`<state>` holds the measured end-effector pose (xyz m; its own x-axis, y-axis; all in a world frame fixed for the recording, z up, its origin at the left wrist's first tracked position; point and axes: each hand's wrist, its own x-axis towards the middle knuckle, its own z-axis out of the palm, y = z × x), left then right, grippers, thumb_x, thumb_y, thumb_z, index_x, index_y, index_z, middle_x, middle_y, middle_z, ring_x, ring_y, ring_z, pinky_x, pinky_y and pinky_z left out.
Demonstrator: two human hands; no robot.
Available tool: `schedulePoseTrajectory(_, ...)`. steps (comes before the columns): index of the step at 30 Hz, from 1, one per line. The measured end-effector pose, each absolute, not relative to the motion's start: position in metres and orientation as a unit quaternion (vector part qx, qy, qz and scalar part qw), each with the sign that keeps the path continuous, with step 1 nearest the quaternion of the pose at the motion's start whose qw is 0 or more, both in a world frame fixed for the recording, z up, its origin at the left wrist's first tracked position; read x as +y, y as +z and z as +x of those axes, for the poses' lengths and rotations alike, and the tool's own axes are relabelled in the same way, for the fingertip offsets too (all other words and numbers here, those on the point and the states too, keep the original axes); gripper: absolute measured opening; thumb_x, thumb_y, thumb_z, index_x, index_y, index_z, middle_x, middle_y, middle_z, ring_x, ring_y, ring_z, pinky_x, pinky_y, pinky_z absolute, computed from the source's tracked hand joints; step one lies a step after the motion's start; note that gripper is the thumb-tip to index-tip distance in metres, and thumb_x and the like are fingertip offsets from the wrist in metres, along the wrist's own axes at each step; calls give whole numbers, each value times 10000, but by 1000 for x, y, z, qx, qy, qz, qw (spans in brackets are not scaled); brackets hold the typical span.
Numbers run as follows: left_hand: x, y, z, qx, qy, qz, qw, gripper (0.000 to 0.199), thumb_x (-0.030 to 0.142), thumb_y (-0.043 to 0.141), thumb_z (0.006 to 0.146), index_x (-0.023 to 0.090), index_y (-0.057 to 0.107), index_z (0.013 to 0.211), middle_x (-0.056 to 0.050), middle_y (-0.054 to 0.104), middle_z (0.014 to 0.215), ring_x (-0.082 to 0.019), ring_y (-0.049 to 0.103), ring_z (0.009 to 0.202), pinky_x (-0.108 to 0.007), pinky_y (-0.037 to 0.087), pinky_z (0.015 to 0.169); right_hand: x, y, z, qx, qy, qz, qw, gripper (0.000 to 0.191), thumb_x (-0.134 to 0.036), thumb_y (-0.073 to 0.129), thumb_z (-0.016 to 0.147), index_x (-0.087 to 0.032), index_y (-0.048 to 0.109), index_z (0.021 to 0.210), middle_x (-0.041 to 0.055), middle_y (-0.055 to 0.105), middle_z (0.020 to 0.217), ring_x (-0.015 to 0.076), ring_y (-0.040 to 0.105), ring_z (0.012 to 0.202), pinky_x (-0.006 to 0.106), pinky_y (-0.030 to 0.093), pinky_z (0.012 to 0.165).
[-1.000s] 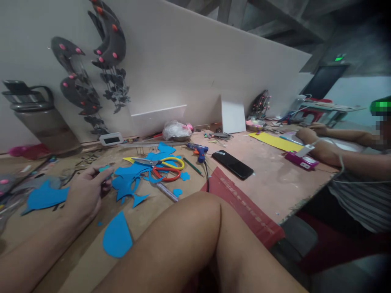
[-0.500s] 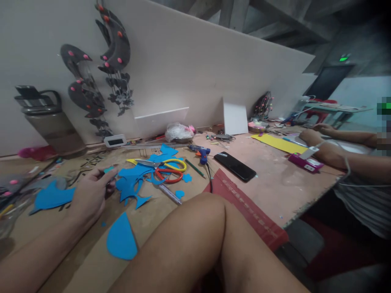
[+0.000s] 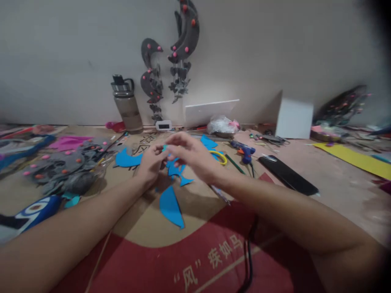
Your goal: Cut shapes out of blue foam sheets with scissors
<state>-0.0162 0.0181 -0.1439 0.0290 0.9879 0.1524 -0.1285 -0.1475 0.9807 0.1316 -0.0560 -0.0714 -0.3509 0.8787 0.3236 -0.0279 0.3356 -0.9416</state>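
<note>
My left hand (image 3: 150, 163) is closed over the cardboard, a small teal piece (image 3: 165, 147) pinched at its fingertips. My right hand (image 3: 194, 156) meets it from the right with curled fingers; what lies between them is hidden. Under and behind the hands lie cut blue sheet pieces (image 3: 175, 167), partly covered by my right hand. A rounded blue cutout (image 3: 171, 207) lies nearer me, and a curved blue cutout (image 3: 126, 158) is left of my left hand. Only a yellow handle loop of the scissors (image 3: 224, 159) shows beyond my right hand. A pen (image 3: 220, 194) pokes out below my right wrist.
Right of the hands are a blue glue gun (image 3: 247, 154), a green pencil (image 3: 234, 163) and a black phone (image 3: 288, 175). Grey felt pieces with pink balls (image 3: 61, 165) lie left. A bottle (image 3: 128, 108) stands at the wall. Printed red-brown cardboard (image 3: 146, 264) covers the front.
The view has turned left and levelled. My right hand, not visible before, now meets my left hand at the teal piece. The other person at the right is out of view.
</note>
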Motion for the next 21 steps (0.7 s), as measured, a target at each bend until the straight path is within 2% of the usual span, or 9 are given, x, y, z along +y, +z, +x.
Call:
schedulePoseTrajectory(1,15,-144,-15,418,552,514,506,285,310,761,704,175,598,894,27,590,621,-92,488,478,-209,318,417,-51,-75,140,-650,462,-345,494,109,-276,624,877,-197,584,939,-7,606,882,101,581,717,209,479,586)
schedulePoseTrajectory(3,11,-143,-14,426,548,523,494,249,308,740,719,175,571,844,25,583,582,-89,480,460,-201,307,410,-44,-84,153,-656,445,-383,474,58,-223,606,862,-184,579,897,-27,569,782,90,542,640,219,458,579)
schedulePoseTrajectory(6,11,-142,-12,431,551,526,484,207,311,708,751,178,561,811,18,588,558,-91,477,441,-202,320,412,-48,-91,160,-744,421,-399,331,66,-211,625,850,-173,621,904,-6,603,797,109,559,671,254,470,636)
schedulePoseTrajectory(9,15,-144,-13,432,555,516,489,190,299,714,750,178,577,804,24,578,554,-83,481,444,-193,339,434,-66,-93,153,-849,340,-361,182,305,-293,767,773,-191,672,1045,47,646,976,178,608,862,312,492,757)
schedulePoseTrajectory(12,17,-146,-13,431,555,509,497,208,308,727,742,186,572,809,34,571,567,-69,459,436,-180,308,423,-82,-93,146,-895,249,-355,101,648,-389,871,659,-220,638,1240,102,587,1206,269,572,1079,358,488,840)
schedulePoseTrajectory(14,17,-148,-14,428,551,513,500,211,309,727,740,185,572,812,34,572,571,-66,447,431,-180,293,414,-87,-93,145,-900,228,-364,76,726,-419,875,651,-226,604,1296,115,542,1288,294,544,1148,363,487,850)
schedulePoseTrajectory(17,17,-148,-13,424,552,512,503,215,309,729,733,182,574,810,34,561,557,-70,444,432,-184,288,411,-87,-96,147,-899,225,-372,57,686,-431,879,643,-197,613,1231,121,544,1276,301,533,1144,370,481,848)
schedulePoseTrajectory(19,16,-147,-13,426,554,506,506,225,309,736,723,181,569,801,38,547,541,-72,441,432,-183,288,412,-85,-99,147,-897,226,-373,74,646,-402,897,620,-185,612,1157,116,573,1216,291,537,1108,366,474,840)
schedulePoseTrajectory(21,16,-146,-13,426,556,502,507,236,310,744,714,182,563,793,41,542,535,-73,446,434,-180,292,416,-86,-104,145,-888,248,-368,120,526,-322,870,675,-187,598,1104,89,616,1123,243,568,1016,335,468,812)
